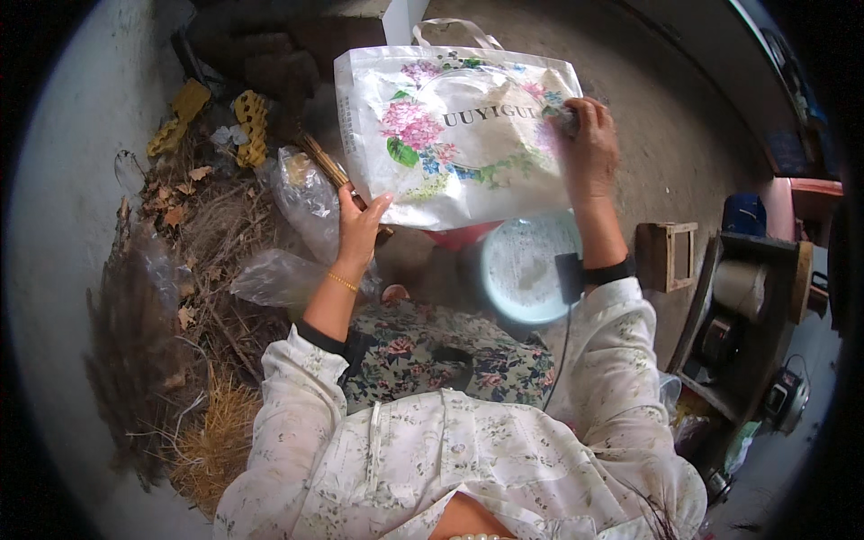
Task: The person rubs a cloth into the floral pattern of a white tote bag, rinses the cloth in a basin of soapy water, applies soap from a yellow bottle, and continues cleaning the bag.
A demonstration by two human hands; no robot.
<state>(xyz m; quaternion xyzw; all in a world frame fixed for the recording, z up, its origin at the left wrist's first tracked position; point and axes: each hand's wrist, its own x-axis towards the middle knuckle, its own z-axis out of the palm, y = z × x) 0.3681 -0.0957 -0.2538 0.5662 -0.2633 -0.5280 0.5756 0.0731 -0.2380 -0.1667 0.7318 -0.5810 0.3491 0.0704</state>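
A white glossy tote bag (486, 196) with printed hydrangeas and lettering is held up before me, its handles (459, 27) at the far end. My left hand (358, 226) grips its lower left corner, thumb on the front. Just behind those fingers lies a bundle of thin brown sticks (324, 160); whether the hand also holds it, I cannot tell. My right hand (595, 152) pinches a grey wad (567, 121), perhaps a scouring pad, against the bag's right side. Below the bag stands a light blue basin (496, 297) of foamy water, with a red rim (462, 235) partly hidden behind.
Dry twigs and leaves (216, 250) are heaped along the left wall, with straw (212, 432) nearer me. Clear plastic bags (277, 277) lie beside the heap. On the right are a small wooden frame (682, 256) and a shelf (702, 337) with pots.
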